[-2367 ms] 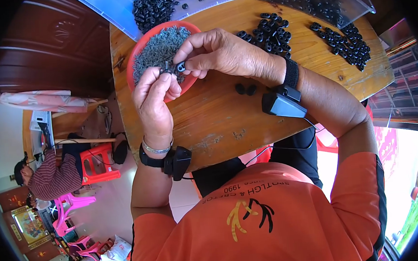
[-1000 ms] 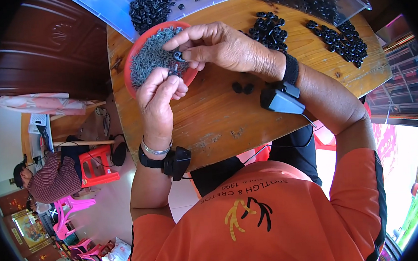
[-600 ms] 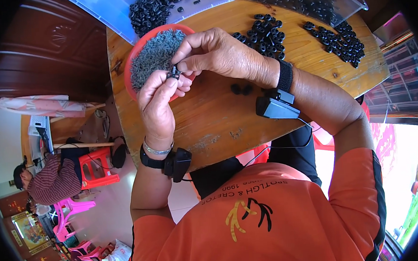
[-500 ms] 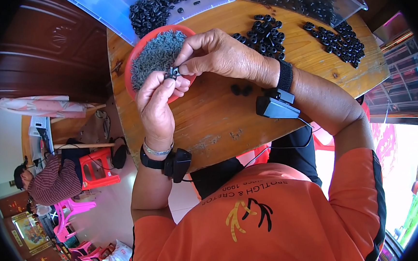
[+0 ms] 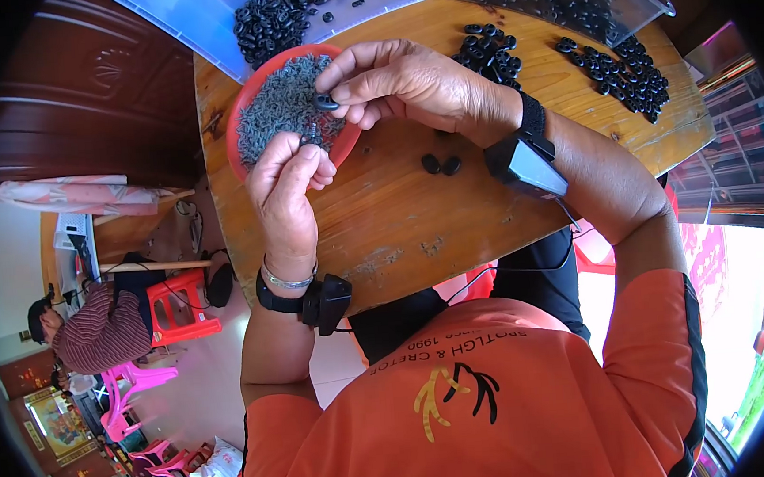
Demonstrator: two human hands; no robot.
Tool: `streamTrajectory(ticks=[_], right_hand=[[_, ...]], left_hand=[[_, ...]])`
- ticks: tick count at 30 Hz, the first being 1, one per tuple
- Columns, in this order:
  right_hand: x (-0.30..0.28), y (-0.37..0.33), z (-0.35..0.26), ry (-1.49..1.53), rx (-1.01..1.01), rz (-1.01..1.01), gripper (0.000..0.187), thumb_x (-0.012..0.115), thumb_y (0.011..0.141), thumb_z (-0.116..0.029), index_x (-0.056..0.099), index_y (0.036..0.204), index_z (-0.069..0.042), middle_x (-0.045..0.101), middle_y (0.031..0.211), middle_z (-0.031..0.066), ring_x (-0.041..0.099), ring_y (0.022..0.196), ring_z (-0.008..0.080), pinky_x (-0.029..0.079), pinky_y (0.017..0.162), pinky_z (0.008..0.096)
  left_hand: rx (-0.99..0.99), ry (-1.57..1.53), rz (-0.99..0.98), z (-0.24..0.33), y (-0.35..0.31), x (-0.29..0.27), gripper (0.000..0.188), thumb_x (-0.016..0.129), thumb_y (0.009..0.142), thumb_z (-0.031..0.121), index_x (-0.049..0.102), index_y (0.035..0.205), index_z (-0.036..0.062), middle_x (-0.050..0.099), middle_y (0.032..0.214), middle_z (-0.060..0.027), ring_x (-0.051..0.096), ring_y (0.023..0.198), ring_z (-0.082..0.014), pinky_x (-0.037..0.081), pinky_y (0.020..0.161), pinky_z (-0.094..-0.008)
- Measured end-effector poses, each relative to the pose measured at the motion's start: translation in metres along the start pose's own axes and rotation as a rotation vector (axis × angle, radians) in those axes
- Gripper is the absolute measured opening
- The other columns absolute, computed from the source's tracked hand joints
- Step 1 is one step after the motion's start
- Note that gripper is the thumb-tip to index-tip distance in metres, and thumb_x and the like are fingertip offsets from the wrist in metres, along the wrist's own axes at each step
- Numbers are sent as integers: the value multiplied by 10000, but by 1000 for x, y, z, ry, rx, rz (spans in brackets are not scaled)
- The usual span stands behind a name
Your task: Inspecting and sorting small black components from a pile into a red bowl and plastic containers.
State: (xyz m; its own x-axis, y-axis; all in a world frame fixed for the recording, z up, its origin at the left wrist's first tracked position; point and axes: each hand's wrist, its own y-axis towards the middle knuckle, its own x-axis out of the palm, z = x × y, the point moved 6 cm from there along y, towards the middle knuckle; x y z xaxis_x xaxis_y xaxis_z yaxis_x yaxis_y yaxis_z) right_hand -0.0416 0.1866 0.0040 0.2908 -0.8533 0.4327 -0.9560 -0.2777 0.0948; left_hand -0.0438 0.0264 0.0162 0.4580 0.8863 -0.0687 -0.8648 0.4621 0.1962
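Observation:
Between the thumb and forefinger of my left hand (image 5: pixel 286 187) is a small dark part with a coiled spring (image 5: pixel 311 132) sticking up; its lower end is hidden by the fingers. My right hand (image 5: pixel 402 82) pinches a glossy black oval piece (image 5: pixel 326 102) just above it, apart from the spring. Both hands are over the near right side of a round red bowl (image 5: pixel 239 115) filled with small grey springs (image 5: pixel 277 104). Two black oval pieces (image 5: pixel 441 164) lie on the wooden table below my right wrist.
A translucent bin (image 5: pixel 366 16) with black pieces stands behind the bowl. Another clear bin (image 5: pixel 552 5) leans at the far right, near two heaps of black pieces (image 5: pixel 489 54) (image 5: pixel 623 80). A cable runs from my wrist devices. Someone sits by a red stool (image 5: pixel 179 310) at left.
My right hand has drawn up and away from the left, and the black oval piece now shows in its fingers. The spring in my left hand stands uncovered.

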Motion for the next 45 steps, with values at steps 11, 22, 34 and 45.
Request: streamTrajectory(ticks=[11, 22, 34, 45], right_hand=[[3, 0, 2, 1, -30, -41, 190, 628, 846, -92, 639, 1025, -30, 660, 844, 56, 629, 753, 99, 523, 724, 219], [24, -9, -12, -710, -265, 27, 164, 621, 823, 1, 635, 986, -11, 645, 881, 22, 589, 861, 82, 482, 818, 234], [33, -15, -19, -862, -450, 5, 175, 612, 799, 47, 631, 958, -21, 618, 874, 36, 602, 850, 117, 495, 773, 249], [32, -11, -12, -474, -366, 5, 171, 593, 857, 7, 640, 1019, -16, 643, 949, 24, 591, 893, 88, 490, 843, 241]], left_hand=[[-7, -8, 2, 1, -2, 0, 165, 494, 867, 118, 538, 742, 19, 583, 682, -34, 501, 613, -70, 400, 587, -207], [44, -123, 62, 5, 1, -3, 147, 518, 861, 107, 575, 797, -12, 624, 759, -73, 570, 684, -118, 452, 667, -241], [224, 136, -11, 16, 1, -2, 126, 573, 817, 58, 553, 786, -62, 554, 796, -54, 489, 710, -106, 404, 670, -238], [310, 190, -31, 20, -1, 3, 69, 591, 789, 1, 560, 763, -55, 552, 794, -55, 474, 697, -94, 402, 632, -225]])
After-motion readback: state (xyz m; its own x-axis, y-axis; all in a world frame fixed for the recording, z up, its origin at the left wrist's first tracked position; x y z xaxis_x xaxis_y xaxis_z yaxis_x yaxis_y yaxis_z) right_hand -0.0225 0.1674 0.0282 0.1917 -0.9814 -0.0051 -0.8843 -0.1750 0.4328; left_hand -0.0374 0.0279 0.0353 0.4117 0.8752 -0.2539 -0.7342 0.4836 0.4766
